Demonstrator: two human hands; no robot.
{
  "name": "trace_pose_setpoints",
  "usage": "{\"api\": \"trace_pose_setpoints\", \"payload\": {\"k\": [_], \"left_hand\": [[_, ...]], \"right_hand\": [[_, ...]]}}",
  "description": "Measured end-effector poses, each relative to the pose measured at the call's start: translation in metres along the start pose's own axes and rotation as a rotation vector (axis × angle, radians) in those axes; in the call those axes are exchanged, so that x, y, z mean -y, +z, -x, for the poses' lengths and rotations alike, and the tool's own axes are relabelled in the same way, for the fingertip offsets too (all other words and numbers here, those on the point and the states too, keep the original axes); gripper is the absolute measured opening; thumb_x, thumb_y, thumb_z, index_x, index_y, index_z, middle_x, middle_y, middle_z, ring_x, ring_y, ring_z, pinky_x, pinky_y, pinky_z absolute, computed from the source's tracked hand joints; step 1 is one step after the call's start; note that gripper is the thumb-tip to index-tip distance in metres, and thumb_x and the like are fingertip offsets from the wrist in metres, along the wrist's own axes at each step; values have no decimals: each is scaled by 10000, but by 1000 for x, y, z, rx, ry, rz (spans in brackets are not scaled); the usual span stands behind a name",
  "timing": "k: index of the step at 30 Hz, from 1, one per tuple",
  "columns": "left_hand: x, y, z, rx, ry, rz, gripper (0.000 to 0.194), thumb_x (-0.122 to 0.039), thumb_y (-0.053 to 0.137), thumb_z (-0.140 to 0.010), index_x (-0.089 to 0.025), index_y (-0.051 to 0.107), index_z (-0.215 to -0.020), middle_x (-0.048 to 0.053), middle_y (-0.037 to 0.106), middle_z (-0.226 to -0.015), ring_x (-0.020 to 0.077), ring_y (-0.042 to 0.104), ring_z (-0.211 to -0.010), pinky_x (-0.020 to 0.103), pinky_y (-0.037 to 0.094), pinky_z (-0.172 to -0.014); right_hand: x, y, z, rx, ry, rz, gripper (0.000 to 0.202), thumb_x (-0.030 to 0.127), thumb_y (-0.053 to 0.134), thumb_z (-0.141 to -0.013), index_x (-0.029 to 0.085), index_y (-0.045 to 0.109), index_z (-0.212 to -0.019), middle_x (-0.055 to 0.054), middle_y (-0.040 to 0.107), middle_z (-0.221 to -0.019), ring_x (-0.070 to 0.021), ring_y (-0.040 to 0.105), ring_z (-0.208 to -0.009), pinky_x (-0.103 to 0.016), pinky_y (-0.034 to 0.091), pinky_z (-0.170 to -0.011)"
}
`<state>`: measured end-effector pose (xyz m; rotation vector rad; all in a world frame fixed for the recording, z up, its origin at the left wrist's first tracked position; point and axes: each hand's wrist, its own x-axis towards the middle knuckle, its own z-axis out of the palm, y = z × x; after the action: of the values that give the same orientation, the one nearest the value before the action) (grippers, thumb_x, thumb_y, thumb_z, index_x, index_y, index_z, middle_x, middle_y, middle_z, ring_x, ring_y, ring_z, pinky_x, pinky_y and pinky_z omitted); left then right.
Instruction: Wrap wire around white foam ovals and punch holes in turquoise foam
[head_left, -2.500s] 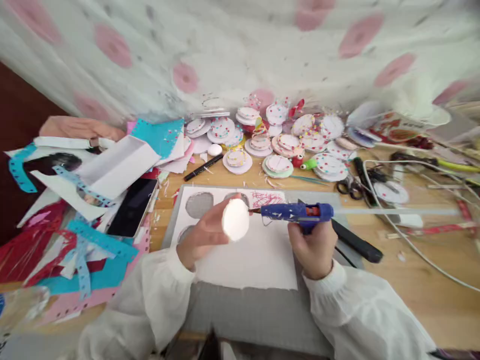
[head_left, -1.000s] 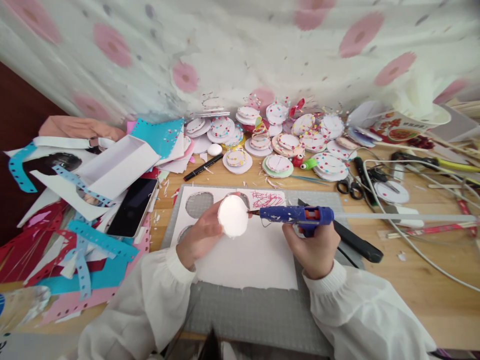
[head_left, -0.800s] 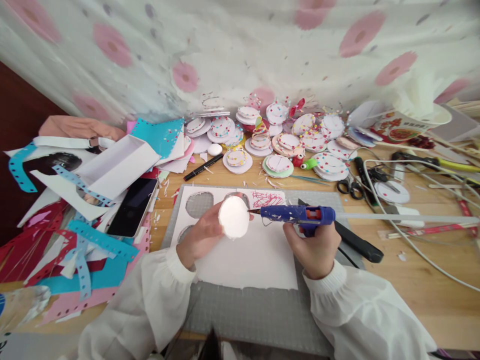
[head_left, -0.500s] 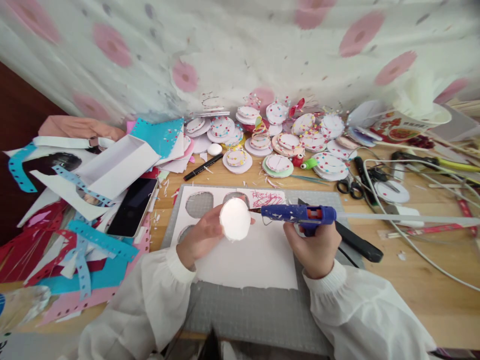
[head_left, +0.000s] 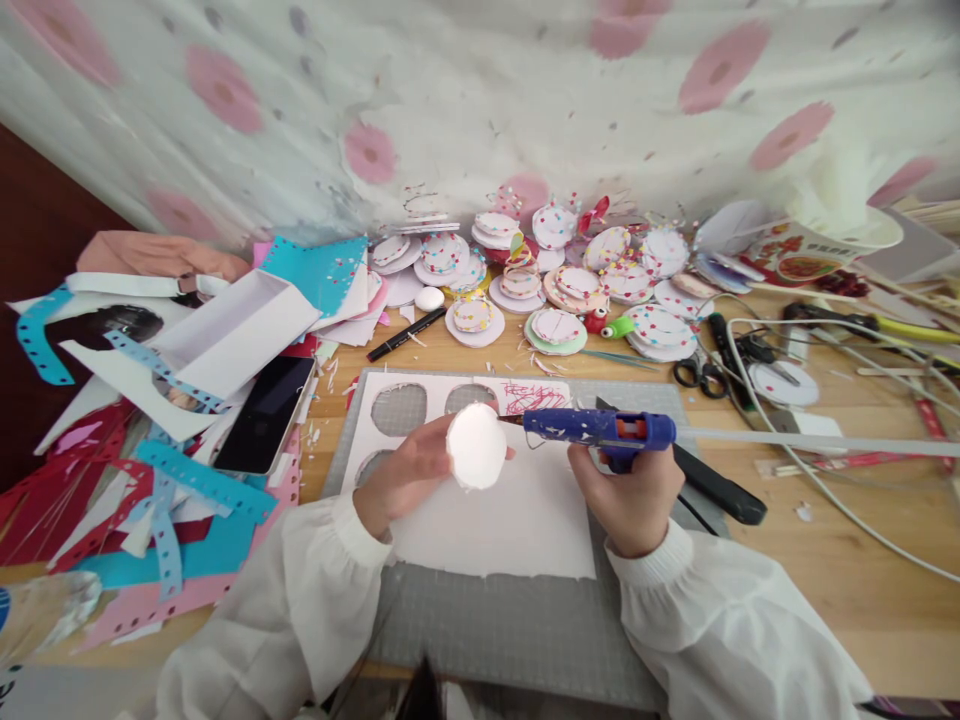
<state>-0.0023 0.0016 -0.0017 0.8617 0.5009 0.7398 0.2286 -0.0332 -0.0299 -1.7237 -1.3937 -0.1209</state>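
My left hand (head_left: 409, 462) grips a white paper disc (head_left: 478, 447) by its left edge, its face tilted up toward me. Closed around the handle of a blue hot glue gun (head_left: 589, 427) is my right hand (head_left: 636, 497). The gun's nozzle points left and reaches the disc's upper right edge; whether it touches, I cannot tell. A long translucent glue stick (head_left: 757, 436) runs out of its back. Below both hands lies a white sheet (head_left: 510, 530) with round holes cut in it and red scribbles, on a grey cutting mat (head_left: 525, 620).
Paper scraps (head_left: 172, 500), a white box (head_left: 232, 335) and a phone (head_left: 266, 415) crowd the left. Decorated paper discs (head_left: 577, 290) line the back. A black marker (head_left: 406, 334), scissors (head_left: 699, 375), a black-handled cutter (head_left: 720, 485) and a white cable (head_left: 795, 450) lie about.
The disc in my left hand has shifted slightly right and down, turning a little beneath the nozzle. My right hand and the glue gun have barely moved.
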Motion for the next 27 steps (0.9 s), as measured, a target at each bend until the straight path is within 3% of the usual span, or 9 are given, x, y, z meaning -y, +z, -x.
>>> {"api": "trace_pose_setpoints", "payload": {"k": [6, 15, 18, 21, 27], "left_hand": [[-1, 1, -1, -6, 9, -17, 649, -473, 711, -713, -203, 542, -1278, 147, 635, -1163, 332, 607, -1044, 326, 442, -733], [-1, 0, -2, -74, 15, 114, 623, -445, 726, -699, -209, 552, -1249, 118, 576, -1247, 334, 573, -1105, 398, 416, -907], [-4, 1, -3, -97, 40, 183, 632, -425, 721, -705, -215, 526, -1268, 113, 612, -1195, 315, 565, -1117, 388, 402, -918], [-7, 2, -4, -151, 87, 225, 619, -401, 712, -718, -249, 509, -1282, 90, 639, -1157, 272, 577, -1082, 351, 424, -863], [-11, -5, -4, -311, 234, 192, 560, -253, 643, -794, -305, 456, -1319, 55, 630, -1194, 188, 573, -1045, 270, 421, -782]], "right_hand": [[0, -2, -3, -8, -82, -57, 293, 295, 673, -669, 212, 525, -907, 3, 591, -760, -165, 604, -604, -299, 502, -572], [3, -4, -9, -89, -83, -281, 260, 270, 695, -672, 219, 474, -798, 34, 523, -675, -149, 548, -601, -290, 463, -587], [3, 0, -10, -12, 12, -238, 280, 324, 697, -676, 213, 487, -824, 43, 538, -657, -136, 548, -558, -272, 466, -545], [5, 5, -12, 114, 150, -230, 313, 374, 704, -687, 198, 502, -849, 77, 489, -589, -95, 456, -451, -224, 409, -440], [1, -8, -23, 246, 205, -223, 324, 456, 668, -726, 190, 486, -757, 74, 438, -576, -100, 436, -492, -224, 372, -446]]}}
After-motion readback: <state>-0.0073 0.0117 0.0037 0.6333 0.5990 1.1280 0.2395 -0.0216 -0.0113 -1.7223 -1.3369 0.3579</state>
